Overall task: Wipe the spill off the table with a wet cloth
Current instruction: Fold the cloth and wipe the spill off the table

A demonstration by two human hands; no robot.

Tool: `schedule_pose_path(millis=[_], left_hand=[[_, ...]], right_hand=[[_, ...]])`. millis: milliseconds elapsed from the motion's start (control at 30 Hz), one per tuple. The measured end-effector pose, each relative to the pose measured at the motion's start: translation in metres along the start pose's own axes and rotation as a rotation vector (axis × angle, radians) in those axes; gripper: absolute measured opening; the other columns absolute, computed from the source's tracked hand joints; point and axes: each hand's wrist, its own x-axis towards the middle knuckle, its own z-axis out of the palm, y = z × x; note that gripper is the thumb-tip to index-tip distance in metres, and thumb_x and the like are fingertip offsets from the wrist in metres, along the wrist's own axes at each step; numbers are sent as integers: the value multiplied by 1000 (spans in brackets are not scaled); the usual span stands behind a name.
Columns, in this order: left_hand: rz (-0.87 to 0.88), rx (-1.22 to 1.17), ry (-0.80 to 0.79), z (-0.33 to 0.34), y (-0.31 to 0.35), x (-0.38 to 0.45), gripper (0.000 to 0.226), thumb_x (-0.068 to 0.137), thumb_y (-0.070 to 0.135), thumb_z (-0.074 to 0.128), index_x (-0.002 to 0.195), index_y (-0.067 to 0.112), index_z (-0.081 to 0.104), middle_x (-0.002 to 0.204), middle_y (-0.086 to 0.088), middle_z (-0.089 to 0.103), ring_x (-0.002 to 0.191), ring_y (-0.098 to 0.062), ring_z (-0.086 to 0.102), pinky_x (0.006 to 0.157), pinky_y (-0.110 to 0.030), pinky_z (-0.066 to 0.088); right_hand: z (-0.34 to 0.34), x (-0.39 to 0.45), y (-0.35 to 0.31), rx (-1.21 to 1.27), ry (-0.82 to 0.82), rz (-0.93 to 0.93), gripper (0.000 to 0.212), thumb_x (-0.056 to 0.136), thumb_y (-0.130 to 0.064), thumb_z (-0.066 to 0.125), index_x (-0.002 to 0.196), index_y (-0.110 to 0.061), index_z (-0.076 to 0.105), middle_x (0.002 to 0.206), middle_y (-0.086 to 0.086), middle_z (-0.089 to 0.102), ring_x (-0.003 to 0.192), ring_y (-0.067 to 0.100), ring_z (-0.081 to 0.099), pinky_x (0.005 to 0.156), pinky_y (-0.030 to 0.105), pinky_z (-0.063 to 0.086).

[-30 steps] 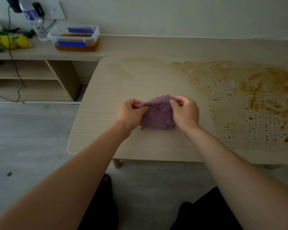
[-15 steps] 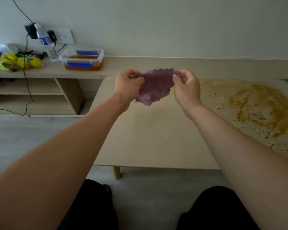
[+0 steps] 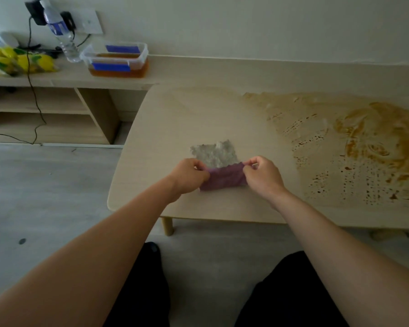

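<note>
A cloth [image 3: 224,178], purple on one side and grey-white on the other, lies on the pale wooden table [image 3: 165,128], its near part folded over so the purple shows. My left hand [image 3: 188,175] pinches the fold's left corner. My right hand [image 3: 263,174] pinches the right corner. A wide brown spill [image 3: 368,142] smears the right half of the table, apart from the cloth.
A low shelf [image 3: 57,76] along the wall at the left carries a plastic box [image 3: 118,60] of brown liquid, a water bottle [image 3: 62,34], yellow packets [image 3: 17,60] and a dangling black cable [image 3: 33,90]. Grey floor lies left of the table.
Both hands lifted the cloth into the air, then brought it back down onto the table. It now lies spread with its pale side up and the near edge folded over.
</note>
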Motion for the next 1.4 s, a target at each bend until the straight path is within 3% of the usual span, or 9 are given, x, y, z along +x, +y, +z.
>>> schedule_pose_path(millis=[233,367,433,533,667,800,1033,1167,1400], left_hand=[[33,-190,232,4,5,55,14,94,6,57,93,19,62,84,-6,65,68,-19,56,62,-27,46],[55,-83,314,5,-1,90,20,97,16,59,116,21,61,102,-2,68,94,-26,66,80,-36,56],[36,169,395,6,-9,100,39,98,30,58,136,21,54,125,-4,63,122,-28,56,103,-41,46],[8,418,504,7,-25,97,50,100,38,48,148,25,46,154,-2,45,142,-28,35,114,-45,25],[77,517,517,3,-49,86,50,106,36,35,152,18,42,166,-4,30,155,-20,18,121,-43,11],[68,567,464,2,-47,82,53,107,40,31,155,22,41,169,-4,25,157,-18,12,123,-43,9],[58,586,474,-39,-64,70,53,107,35,34,158,20,35,170,-5,22,158,-22,12,126,-47,5],[76,486,430,-55,-82,61,52,109,29,33,160,17,33,170,-4,23,159,-22,6,128,-45,0],[-41,-33,291,-83,-83,63,51,108,23,34,159,28,35,170,-2,21,157,-22,18,129,-45,14]], right_hand=[[16,55,-24,-15,40,-106,12,99,-14,57,99,-26,59,97,-6,67,87,16,60,69,24,38],[33,85,-30,-74,-16,-122,21,100,-14,58,120,-20,61,117,1,67,109,23,63,87,27,46],[43,89,-29,-209,8,-125,39,99,-14,57,138,-17,55,135,8,60,126,30,55,107,36,43],[56,80,-27,-278,80,-309,38,97,-7,53,134,-12,62,136,11,58,128,31,51,108,34,37],[76,68,-19,-514,-218,-594,53,108,-31,46,153,-4,43,161,14,40,150,30,33,124,35,19],[84,57,0,-729,-277,-488,71,107,-58,17,166,-20,3,174,0,-4,159,21,-7,128,40,-1],[49,32,36,-735,-176,-222,80,99,-69,4,165,-24,-5,173,-4,-14,158,22,-13,128,43,-5],[68,31,18,-745,-125,-88,69,104,-57,7,164,-27,-9,170,-8,-22,157,34,-17,126,50,-11],[170,-7,-62,-729,-227,-325,68,104,-57,16,164,-33,-3,171,-16,-11,153,46,-21,120,59,-19]])
